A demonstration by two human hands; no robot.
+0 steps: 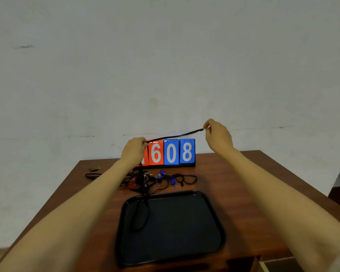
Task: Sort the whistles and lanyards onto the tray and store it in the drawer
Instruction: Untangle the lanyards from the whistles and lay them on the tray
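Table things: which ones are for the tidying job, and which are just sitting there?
For the job: black lanyard, pinched by left hand and right hand; black tray; tangle of whistles and lanyards.
Just lying about: number scoreboard; small dark thing, far left.

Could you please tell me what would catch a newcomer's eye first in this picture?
The black lanyard stretched between the left hand and right hand, held up mid-frame, draws the eye first. Behind it stands a red and blue scoreboard at the far edge of the table; nearer lies a black tray, with a tangle of whistles and lanyards between them.
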